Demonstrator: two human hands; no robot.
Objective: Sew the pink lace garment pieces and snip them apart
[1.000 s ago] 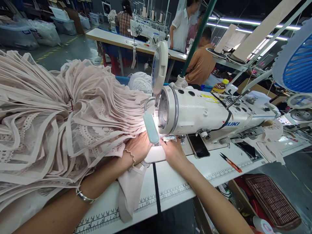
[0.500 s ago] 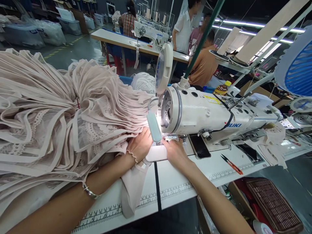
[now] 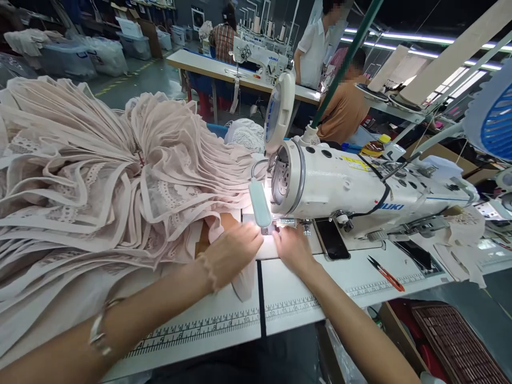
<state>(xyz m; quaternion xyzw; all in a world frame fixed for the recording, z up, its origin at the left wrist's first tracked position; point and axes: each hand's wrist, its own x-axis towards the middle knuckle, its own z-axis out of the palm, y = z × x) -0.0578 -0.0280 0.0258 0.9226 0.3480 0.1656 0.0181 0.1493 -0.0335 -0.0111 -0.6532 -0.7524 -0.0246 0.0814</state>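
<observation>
My left hand (image 3: 236,248) is closed beside the needle area of a white sewing machine (image 3: 328,181). From under it hangs a beige fabric piece (image 3: 245,282), which its curled fingers appear to grip. My right hand (image 3: 294,249) lies on the machine bed just right of the presser foot, fingers bent together. Whatever its fingertips pinch is too small to make out. A pale green lamp (image 3: 261,204) hangs over the lit stitching spot and partly covers it. Left of the machine lies a large heap of beige lace-trimmed garments (image 3: 172,160), close to my left hand.
A phone (image 3: 333,240) and orange-handled thread snips (image 3: 386,273) lie on the ruler-marked table (image 3: 288,314). A blue fan (image 3: 492,117) stands at right, a brown woven basket (image 3: 460,341) below. Other people sit or stand behind, near another sewing machine (image 3: 260,58).
My left hand has come off the edge of the garment heap, moving toward me and slightly right, with the fabric piece under it. My right hand stays near the presser foot. The view has shifted slightly.
</observation>
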